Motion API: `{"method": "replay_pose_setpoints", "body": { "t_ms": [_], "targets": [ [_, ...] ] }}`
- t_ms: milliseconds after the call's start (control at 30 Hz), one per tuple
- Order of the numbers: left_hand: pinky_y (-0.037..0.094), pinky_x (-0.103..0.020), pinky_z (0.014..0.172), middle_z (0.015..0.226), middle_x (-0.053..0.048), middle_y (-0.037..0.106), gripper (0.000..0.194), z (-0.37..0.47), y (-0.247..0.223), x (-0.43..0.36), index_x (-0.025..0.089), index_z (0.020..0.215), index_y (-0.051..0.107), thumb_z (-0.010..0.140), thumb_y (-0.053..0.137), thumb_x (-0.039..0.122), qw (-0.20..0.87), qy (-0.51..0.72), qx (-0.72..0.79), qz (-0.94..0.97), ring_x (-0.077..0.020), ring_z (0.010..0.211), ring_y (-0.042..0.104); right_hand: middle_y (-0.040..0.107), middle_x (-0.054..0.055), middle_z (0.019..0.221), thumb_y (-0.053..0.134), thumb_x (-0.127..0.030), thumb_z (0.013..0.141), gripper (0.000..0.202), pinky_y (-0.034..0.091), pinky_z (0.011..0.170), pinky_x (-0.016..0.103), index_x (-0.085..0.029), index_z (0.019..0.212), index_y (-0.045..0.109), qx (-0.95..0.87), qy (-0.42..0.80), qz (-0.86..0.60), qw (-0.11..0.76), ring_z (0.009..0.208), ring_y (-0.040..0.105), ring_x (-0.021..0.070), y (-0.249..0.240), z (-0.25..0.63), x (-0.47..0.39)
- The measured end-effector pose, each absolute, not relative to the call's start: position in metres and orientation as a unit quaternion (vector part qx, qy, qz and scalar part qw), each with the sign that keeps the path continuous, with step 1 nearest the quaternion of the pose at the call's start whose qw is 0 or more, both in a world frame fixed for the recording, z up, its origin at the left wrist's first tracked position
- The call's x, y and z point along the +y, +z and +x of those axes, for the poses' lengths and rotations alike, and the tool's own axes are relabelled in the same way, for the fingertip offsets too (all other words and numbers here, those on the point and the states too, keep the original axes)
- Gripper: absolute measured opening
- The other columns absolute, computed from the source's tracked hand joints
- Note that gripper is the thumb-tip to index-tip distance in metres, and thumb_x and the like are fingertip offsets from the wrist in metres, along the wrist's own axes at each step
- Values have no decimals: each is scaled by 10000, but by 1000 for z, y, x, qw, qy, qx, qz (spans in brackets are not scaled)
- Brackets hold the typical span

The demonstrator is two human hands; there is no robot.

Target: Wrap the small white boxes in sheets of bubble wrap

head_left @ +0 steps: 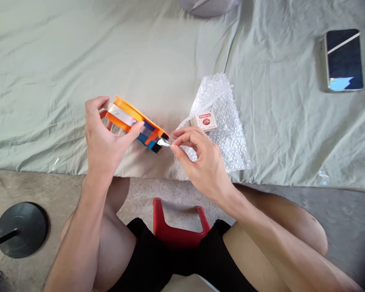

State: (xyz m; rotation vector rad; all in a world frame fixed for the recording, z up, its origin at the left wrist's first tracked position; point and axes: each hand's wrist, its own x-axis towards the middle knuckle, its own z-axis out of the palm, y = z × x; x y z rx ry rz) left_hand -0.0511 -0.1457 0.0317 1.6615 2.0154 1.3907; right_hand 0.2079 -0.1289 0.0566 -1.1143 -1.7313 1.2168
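My left hand (101,140) grips an orange and blue tape dispenser (153,136), its thumb and fingers spanning the roll inside. The dispenser is tilted, with its dark-tipped end pointing right and down. From that end a short, shiny piece of tape (163,142) sticks out. My right hand (202,160) pinches the tape's free end between thumb and fingertips. Just beyond the right hand lies a sheet of bubble wrap (228,129). A small box (207,120) with a red printed label rests on it, partly hidden by folded wrap and close to my knuckles.
A wrinkled grey-green cloth (152,48) covers the table. At the far right lies a phone (343,61); a greyish object (209,6) is cut off at the top edge. Below are a red stool (176,231) and a round black base (22,230).
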Motion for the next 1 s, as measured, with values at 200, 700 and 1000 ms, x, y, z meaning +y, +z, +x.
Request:
{"method": "replay_pose_setpoints", "body": {
  "t_ms": [200,700,1000],
  "targets": [
    [695,-527,1022,1400,-62,605,830,-48,33,-148,387,1398,614,704,1058,287,60,465,660,587,-331,1321,659,779,13,928,750,-216,1053,157,588,851,381,-231,904,701,-593,567,-469,326,863,733,190,62,206,-124],
    [630,-631,1113,1483,-86,556,967,-51,20,-146,375,1496,531,673,1030,286,-8,439,640,631,-384,1372,630,717,-22,789,983,-360,855,278,515,741,295,-203,799,761,-327,799,-414,290,726,656,114,61,204,-120],
    [662,-596,1097,1517,-86,527,877,-52,26,-146,395,1522,491,792,973,328,22,415,650,637,-366,1440,603,699,-19,800,966,-334,865,253,512,757,325,-210,790,759,-345,788,-417,293,720,611,119,68,203,-120]
  ]
}}
